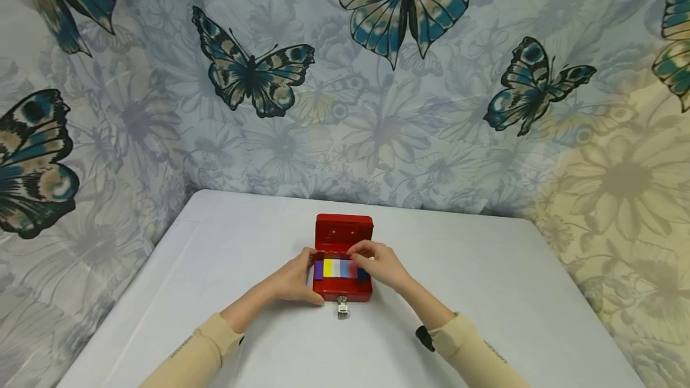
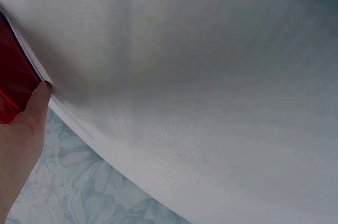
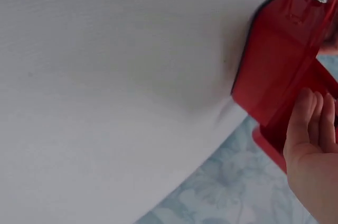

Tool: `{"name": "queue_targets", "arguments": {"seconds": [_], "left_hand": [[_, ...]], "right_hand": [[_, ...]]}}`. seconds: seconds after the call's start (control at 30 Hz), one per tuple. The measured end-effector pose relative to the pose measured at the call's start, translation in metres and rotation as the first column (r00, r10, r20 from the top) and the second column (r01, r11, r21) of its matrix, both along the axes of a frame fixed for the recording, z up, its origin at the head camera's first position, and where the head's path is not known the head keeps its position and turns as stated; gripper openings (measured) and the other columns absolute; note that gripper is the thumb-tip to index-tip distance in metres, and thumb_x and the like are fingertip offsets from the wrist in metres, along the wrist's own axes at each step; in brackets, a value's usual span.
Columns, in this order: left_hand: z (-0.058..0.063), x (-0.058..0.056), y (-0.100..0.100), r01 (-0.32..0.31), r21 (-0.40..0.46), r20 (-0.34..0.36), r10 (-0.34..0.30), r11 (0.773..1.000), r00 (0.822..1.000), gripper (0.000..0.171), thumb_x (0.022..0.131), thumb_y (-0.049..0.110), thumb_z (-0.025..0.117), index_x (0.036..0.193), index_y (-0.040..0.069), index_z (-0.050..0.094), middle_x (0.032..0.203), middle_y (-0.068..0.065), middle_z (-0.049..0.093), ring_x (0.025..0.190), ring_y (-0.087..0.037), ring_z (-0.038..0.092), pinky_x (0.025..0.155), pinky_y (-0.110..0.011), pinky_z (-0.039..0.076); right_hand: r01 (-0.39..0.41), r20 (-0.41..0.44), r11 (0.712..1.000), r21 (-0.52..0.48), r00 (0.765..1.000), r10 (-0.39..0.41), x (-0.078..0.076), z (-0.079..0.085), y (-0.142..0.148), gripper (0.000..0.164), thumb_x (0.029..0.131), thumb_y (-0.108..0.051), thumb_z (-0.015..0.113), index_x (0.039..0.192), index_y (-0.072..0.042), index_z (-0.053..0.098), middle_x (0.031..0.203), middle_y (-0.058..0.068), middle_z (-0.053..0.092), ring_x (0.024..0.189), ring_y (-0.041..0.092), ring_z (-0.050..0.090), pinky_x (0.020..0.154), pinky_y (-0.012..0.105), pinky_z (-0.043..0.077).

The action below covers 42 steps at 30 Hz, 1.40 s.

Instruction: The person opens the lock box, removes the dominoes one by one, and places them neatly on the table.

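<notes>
A small red metal box (image 1: 342, 291) lies on the table with its lid (image 1: 343, 231) raised at the back. Across its opening lies a row of coloured strips (image 1: 336, 268), among them purple, yellow, white, blue and pink. My left hand (image 1: 293, 277) grips the box's left side, thumb at the front corner and fingers toward the back. Over the right end of the strips is my right hand (image 1: 377, 263), its fingertips by their back edge. In the right wrist view several of its fingers (image 3: 300, 115) reach toward the open box; I cannot tell whether thumb and index pinch a strip.
A silver lock piece (image 1: 342, 307) hangs at the box's front. White cloth covers the table (image 1: 458, 256). Behind it rises a wall hanging (image 1: 388, 124) printed with flowers and butterflies. A dark band (image 1: 425, 338) shows at the right sleeve cuff.
</notes>
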<state>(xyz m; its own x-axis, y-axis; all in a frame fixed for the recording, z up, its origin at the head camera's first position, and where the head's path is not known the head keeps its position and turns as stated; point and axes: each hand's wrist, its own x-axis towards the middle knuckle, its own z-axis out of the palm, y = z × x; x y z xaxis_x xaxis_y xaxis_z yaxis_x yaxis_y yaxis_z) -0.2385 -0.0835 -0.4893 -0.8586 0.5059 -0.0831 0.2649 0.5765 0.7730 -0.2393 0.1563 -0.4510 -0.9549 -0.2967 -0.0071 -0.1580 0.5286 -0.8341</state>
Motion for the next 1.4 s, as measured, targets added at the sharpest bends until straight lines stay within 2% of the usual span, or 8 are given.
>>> {"name": "queue_targets", "arguments": {"seconds": [0.07,0.17,0.3,0.5,0.63,0.77,0.97,1.4], "left_hand": [[0.001,0.0,0.0,0.013,0.004,-0.008,-0.013,1.0,1.0,0.101,0.065,0.027,0.091,0.139,0.002,0.028,0.138,-0.016,0.048,0.126,-0.031,0.049,0.105,-0.049,0.041],[0.001,-0.001,0.001,0.025,0.003,-0.018,-0.025,1.0,1.0,0.101,0.065,0.028,0.091,0.14,0.001,0.028,0.138,-0.016,0.048,0.125,-0.031,0.049,0.105,-0.049,0.041],[0.001,-0.001,0.0,0.017,0.005,-0.008,-0.017,1.0,1.0,0.1,0.065,0.029,0.091,0.139,0.002,0.029,0.139,-0.017,0.047,0.127,-0.031,0.048,0.106,-0.048,0.041],[0.0,-0.002,-0.001,0.011,0.017,0.003,-0.011,1.0,1.0,0.1,0.066,0.029,0.091,0.139,0.001,0.029,0.141,-0.019,0.046,0.131,-0.034,0.045,0.108,-0.048,0.038],[0.001,-0.001,-0.002,0.023,0.035,-0.005,-0.023,0.999,1.0,0.1,0.066,0.028,0.091,0.139,-0.002,0.028,0.142,-0.022,0.044,0.132,-0.036,0.043,0.109,-0.049,0.037],[0.0,-0.001,-0.001,0.031,0.032,-0.012,-0.031,0.999,0.999,0.1,0.067,0.028,0.09,0.139,-0.002,0.028,0.14,-0.021,0.045,0.13,-0.035,0.045,0.108,-0.05,0.038],[0.0,-0.001,-0.002,0.038,0.04,-0.029,-0.037,0.998,0.999,0.099,0.066,0.027,0.091,0.138,-0.002,0.029,0.137,-0.019,0.048,0.129,-0.034,0.046,0.108,-0.05,0.038],[0.001,-0.001,-0.003,0.028,0.034,-0.011,-0.028,0.999,1.0,0.1,0.067,0.026,0.091,0.139,-0.003,0.028,0.141,-0.024,0.045,0.131,-0.036,0.044,0.109,-0.051,0.035]], "right_hand": [[-0.055,-0.075,0.994,0.096,0.995,0.062,0.0,-0.001,-0.003,0.014,0.094,-0.012,0.06,0.105,-0.009,0.07,0.101,0.006,0.069,0.09,0.021,0.062,0.083,0.038,0.056],[-0.141,-0.155,0.971,0.192,0.973,0.172,0.0,-0.004,-0.008,0.017,0.094,-0.008,0.059,0.107,-0.007,0.07,0.105,0.005,0.069,0.094,0.02,0.062,0.087,0.039,0.055],[-0.255,-0.215,0.924,0.285,0.922,0.321,-0.001,-0.007,-0.015,0.021,0.093,-0.004,0.059,0.112,-0.002,0.068,0.109,0.008,0.068,0.102,0.023,0.063,0.09,0.041,0.054],[-0.344,-0.202,0.804,0.484,0.851,0.486,-0.001,-0.008,-0.028,0.028,0.095,-0.007,0.058,0.121,0.0,0.065,0.122,0.01,0.065,0.117,0.025,0.058,0.102,0.041,0.046],[-0.371,-0.162,0.754,0.542,0.835,0.527,0.0,-0.009,-0.033,0.033,0.096,-0.008,0.057,0.128,-0.001,0.062,0.131,0.012,0.06,0.127,0.027,0.052,0.107,0.042,0.041],[-0.384,-0.157,0.734,0.561,0.821,0.549,0.0,-0.011,-0.035,0.034,0.096,-0.007,0.055,0.13,-0.001,0.061,0.135,0.013,0.057,0.13,0.026,0.049,0.109,0.041,0.039],[-0.393,-0.165,0.723,0.568,0.807,0.568,0.0,-0.013,-0.036,0.033,0.097,-0.008,0.055,0.129,-0.002,0.062,0.133,0.011,0.059,0.13,0.027,0.048,0.11,0.04,0.037],[-0.428,-0.18,0.735,0.526,0.789,0.588,0.002,-0.015,-0.034,0.03,0.096,-0.008,0.056,0.125,-0.002,0.065,0.129,0.011,0.062,0.126,0.026,0.052,0.108,0.04,0.04]]}}
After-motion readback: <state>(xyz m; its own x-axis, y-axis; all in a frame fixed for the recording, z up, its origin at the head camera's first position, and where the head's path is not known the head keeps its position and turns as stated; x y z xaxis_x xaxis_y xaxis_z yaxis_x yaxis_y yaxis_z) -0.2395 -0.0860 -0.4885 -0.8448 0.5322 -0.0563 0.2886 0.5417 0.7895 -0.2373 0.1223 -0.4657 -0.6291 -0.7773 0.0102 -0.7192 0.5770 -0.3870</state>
